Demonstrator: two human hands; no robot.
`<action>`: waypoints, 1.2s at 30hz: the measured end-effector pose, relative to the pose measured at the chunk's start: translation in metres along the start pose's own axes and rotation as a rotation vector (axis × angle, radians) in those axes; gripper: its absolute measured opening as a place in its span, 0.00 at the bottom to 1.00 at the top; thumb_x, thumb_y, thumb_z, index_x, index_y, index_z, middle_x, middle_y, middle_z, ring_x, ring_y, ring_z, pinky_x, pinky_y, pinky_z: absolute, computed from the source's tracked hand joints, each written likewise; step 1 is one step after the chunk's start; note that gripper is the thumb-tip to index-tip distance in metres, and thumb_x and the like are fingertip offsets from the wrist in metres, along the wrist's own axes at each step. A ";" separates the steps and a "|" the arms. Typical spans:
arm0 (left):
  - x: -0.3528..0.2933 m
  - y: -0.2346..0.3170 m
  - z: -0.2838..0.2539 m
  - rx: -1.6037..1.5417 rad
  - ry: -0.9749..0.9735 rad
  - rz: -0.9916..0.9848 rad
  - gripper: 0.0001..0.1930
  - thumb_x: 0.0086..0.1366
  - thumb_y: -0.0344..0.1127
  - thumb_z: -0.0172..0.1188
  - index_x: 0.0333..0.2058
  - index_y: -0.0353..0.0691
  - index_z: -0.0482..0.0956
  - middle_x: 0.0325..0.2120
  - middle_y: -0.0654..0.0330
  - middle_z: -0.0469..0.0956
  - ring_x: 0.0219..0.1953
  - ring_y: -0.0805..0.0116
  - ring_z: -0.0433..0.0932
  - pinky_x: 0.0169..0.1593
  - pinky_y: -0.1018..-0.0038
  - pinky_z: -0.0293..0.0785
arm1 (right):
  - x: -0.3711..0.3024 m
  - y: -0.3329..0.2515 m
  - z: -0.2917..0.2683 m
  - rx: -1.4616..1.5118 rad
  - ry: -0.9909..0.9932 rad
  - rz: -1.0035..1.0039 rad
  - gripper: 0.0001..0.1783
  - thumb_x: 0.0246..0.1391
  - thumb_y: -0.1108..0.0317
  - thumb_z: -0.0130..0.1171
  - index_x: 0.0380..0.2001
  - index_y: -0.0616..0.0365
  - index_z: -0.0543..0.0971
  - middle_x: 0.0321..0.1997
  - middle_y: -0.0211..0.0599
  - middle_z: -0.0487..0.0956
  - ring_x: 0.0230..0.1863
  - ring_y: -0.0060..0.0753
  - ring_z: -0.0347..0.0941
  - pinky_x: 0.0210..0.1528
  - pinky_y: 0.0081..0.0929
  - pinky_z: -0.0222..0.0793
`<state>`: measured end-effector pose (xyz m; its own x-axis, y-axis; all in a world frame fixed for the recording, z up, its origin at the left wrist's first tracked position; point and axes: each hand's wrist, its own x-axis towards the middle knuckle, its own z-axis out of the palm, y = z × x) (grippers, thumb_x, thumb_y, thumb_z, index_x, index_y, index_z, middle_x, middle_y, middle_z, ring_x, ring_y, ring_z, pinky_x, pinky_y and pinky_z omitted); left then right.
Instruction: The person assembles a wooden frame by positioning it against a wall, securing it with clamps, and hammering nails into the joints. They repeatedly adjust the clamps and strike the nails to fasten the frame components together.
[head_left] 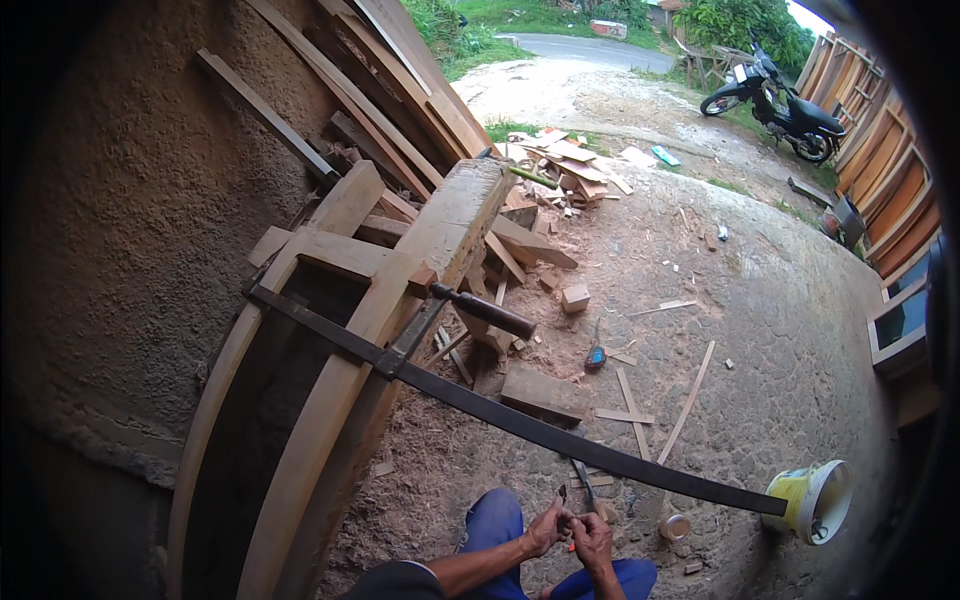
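Note:
Low in the view, my left hand [543,530] and my right hand [593,544] meet in front of my blue-trousered knees, fingers pinched together. A small dark pointed piece [562,493] sticks up at the left fingertips; its kind is too small to tell. What the right fingers pinch is hidden. Just beyond them on the ground lies a hand tool with a dark blade and a wooden handle [602,509]. To the left, a long bar clamp [560,428] with a turned wooden handle [495,313] crosses a wooden frame [320,410], its bar reaching far to the right.
A yellow-and-white bucket [800,492] stands at the bar's right end, near a small round container [676,527]. A wood block [545,394], thin strips [688,400] and a blue tool [596,357] lie on the ground. Beyond are scrap wood [575,165] and a motorbike [775,105].

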<state>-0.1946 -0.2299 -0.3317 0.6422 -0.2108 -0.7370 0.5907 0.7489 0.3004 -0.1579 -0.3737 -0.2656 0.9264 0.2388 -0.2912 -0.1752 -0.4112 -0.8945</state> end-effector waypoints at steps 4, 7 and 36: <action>-0.117 0.043 0.055 -0.316 -0.286 0.119 0.31 0.74 0.65 0.43 0.36 0.39 0.78 0.32 0.59 0.82 0.36 0.65 0.83 0.44 0.70 0.80 | -0.052 -0.156 0.003 -0.291 -0.072 -0.458 0.06 0.54 0.64 0.65 0.32 0.55 0.83 0.30 0.42 0.81 0.34 0.48 0.81 0.35 0.40 0.76; -0.170 0.096 0.089 -0.329 -0.128 0.228 0.31 0.76 0.62 0.40 0.34 0.39 0.79 0.31 0.59 0.82 0.35 0.67 0.81 0.45 0.71 0.78 | -0.055 -0.250 -0.001 -0.397 -0.144 -0.427 0.07 0.54 0.62 0.65 0.30 0.53 0.83 0.31 0.41 0.82 0.34 0.46 0.81 0.36 0.40 0.77; -0.305 0.385 0.113 -0.502 -0.143 0.664 0.25 0.78 0.53 0.42 0.36 0.38 0.78 0.31 0.56 0.83 0.34 0.64 0.84 0.45 0.67 0.82 | 0.094 -0.525 0.086 -0.034 -0.633 -0.274 0.16 0.52 0.61 0.73 0.26 0.63 0.79 0.22 0.32 0.78 0.29 0.16 0.70 0.31 0.25 0.69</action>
<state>-0.1083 0.0517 0.0771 0.8551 0.3192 -0.4085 -0.1967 0.9288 0.3141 -0.0076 -0.0596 0.1470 0.5611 0.8014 -0.2074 0.0571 -0.2874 -0.9561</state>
